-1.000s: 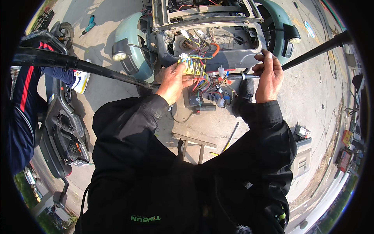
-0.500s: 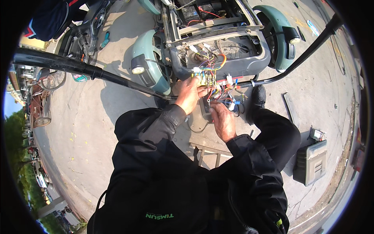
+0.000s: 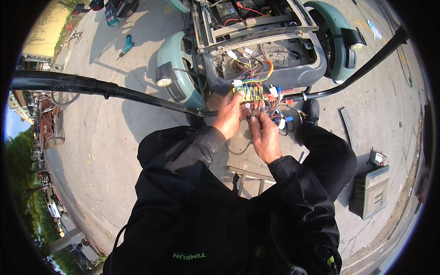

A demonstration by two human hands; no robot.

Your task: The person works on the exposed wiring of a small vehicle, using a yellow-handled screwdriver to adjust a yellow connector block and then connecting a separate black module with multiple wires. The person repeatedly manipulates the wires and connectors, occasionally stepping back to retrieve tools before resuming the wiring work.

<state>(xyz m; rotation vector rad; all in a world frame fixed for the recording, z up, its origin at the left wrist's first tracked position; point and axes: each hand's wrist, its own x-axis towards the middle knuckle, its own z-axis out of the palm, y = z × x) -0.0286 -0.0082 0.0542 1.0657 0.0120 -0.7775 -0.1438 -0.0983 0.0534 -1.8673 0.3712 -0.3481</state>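
My left hand (image 3: 228, 117) is closed on the lower left of a yellow terminal block (image 3: 251, 95) with dark contacts. Thin coloured wires (image 3: 245, 75) run from the block up into the open front of a vehicle. Close below the block, my right hand (image 3: 266, 137) pinches a wire ending in a small ring terminal (image 3: 248, 106). I cannot tell whether the ring touches the block. A tangle of wires with white, blue and red plugs (image 3: 281, 123) hangs just right of my fingers.
The vehicle's dark front housing (image 3: 293, 75) lies ahead, between green fenders (image 3: 176, 57). Black bars (image 3: 151, 98) slant in from both sides. A teal power drill (image 3: 126, 45) rests on the pavement at upper left. To the right are a grey case (image 3: 370, 195) and a flat strip (image 3: 347, 127).
My right hand has brought the ring terminal up nearer the block, and my hands are closer together. The view has shifted slightly; the other person at upper left is out of sight.
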